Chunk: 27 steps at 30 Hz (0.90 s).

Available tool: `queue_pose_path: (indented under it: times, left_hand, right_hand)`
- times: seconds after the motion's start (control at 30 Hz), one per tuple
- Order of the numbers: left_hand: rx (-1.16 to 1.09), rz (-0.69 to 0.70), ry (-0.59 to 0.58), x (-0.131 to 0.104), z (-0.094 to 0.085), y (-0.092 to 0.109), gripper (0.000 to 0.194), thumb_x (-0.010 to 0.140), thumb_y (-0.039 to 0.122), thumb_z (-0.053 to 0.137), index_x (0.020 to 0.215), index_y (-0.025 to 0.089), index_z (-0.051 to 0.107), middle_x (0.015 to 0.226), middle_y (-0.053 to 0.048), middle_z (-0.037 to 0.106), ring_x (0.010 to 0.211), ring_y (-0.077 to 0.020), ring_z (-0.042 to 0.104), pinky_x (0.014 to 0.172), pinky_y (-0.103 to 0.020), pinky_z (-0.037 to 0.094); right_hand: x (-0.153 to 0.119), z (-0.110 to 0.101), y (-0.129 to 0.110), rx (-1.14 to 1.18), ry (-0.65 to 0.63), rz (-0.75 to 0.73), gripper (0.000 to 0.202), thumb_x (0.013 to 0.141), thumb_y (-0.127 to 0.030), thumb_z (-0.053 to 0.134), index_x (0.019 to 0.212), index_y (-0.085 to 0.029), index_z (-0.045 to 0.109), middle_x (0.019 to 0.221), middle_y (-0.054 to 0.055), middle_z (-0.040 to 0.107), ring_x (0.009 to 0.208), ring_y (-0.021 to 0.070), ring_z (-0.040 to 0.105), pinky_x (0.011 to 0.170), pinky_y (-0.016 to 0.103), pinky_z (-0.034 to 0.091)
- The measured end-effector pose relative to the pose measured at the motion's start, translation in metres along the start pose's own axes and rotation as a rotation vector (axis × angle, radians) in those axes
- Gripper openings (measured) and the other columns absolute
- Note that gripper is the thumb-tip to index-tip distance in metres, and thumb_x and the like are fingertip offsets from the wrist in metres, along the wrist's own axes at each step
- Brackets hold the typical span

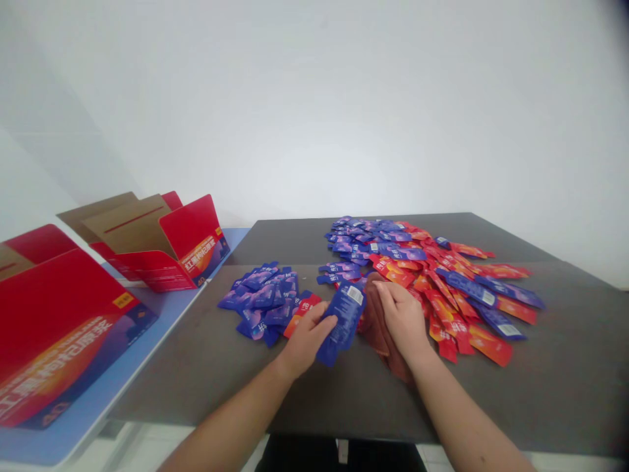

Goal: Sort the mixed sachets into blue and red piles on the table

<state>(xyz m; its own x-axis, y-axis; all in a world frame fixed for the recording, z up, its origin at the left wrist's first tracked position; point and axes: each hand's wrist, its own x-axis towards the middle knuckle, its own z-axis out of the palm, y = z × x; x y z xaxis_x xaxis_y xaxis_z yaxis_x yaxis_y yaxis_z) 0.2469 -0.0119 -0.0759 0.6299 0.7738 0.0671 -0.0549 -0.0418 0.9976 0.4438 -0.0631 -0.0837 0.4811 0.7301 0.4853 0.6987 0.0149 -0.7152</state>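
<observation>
My left hand is closed on blue sachets, thumb on top, held above the front part of the dark table. The upper one shows a white barcode label, and part of another sticks out below it. Close by on the right, my right hand grips a brown cloth, which hangs down from the fingers beside the blue sachets. A red sachet lies just behind my left hand, next to a heap of blue sachets. How many sachets my left hand holds is partly hidden.
Beyond my hands spreads a large pile of blue sachets and red sachets on the dark table. To the left, open red cartons and a nearer red carton stand on a blue surface. A white wall rises behind.
</observation>
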Motion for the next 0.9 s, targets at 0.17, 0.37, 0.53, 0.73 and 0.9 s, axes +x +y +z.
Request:
queue_pose_path:
  times: [0.17,0.37,0.53,0.73,0.9]
  left_hand:
    - [0.568,0.072,0.348,0.021,-0.064,0.014,0.025,0.088,0.039,0.045,0.080,0.017,0.056,0.073,0.001,0.057,0.066,-0.0142,0.054,0.063,-0.025,0.045]
    - [1.328,-0.045,0.398,0.043,-0.110,0.027,0.023,0.086,0.020,0.050,0.102,0.008,0.061,0.102,-0.019,0.066,0.100,-0.0304,0.061,0.090,-0.042,0.044]
    - [1.406,0.123,0.157,0.024,-0.077,0.009,0.037,0.091,0.020,0.044,0.126,0.013,0.054,0.123,-0.016,0.063,0.117,-0.0262,0.057,0.103,-0.040,0.039]
    - [1.381,0.258,-0.265,-0.010,-0.044,-0.030,0.042,0.091,0.027,0.048,0.130,0.013,0.055,0.143,-0.015,0.050,0.135,-0.0286,0.041,0.113,-0.049,0.030]
    - [1.300,0.231,-0.384,-0.012,-0.035,-0.031,0.045,0.095,0.030,0.041,0.135,0.011,0.049,0.147,-0.015,0.044,0.140,-0.0249,0.035,0.114,-0.044,0.031]
  right_hand:
    - [-0.002,0.006,-0.004,0.176,-0.061,0.013,0.042,0.094,-0.049,0.041,0.095,-0.022,0.073,0.104,0.008,0.074,0.101,0.0246,0.066,0.089,0.038,0.049]
    - [-0.003,0.007,-0.005,0.222,-0.050,0.042,0.044,0.092,-0.051,0.043,0.094,-0.021,0.074,0.104,0.009,0.074,0.102,0.0258,0.066,0.092,0.040,0.048]
    - [0.001,0.005,-0.001,0.303,0.001,0.103,0.046,0.091,-0.053,0.044,0.096,-0.018,0.074,0.105,0.011,0.074,0.104,0.0271,0.065,0.094,0.042,0.047]
    - [0.001,0.003,-0.004,0.339,0.040,0.105,0.048,0.090,-0.055,0.044,0.095,-0.018,0.074,0.106,0.012,0.074,0.106,0.0280,0.065,0.096,0.044,0.047]
    - [0.000,0.000,-0.007,0.362,0.068,0.077,0.045,0.091,-0.052,0.044,0.096,-0.018,0.074,0.106,0.011,0.074,0.106,0.0263,0.065,0.096,0.042,0.047]
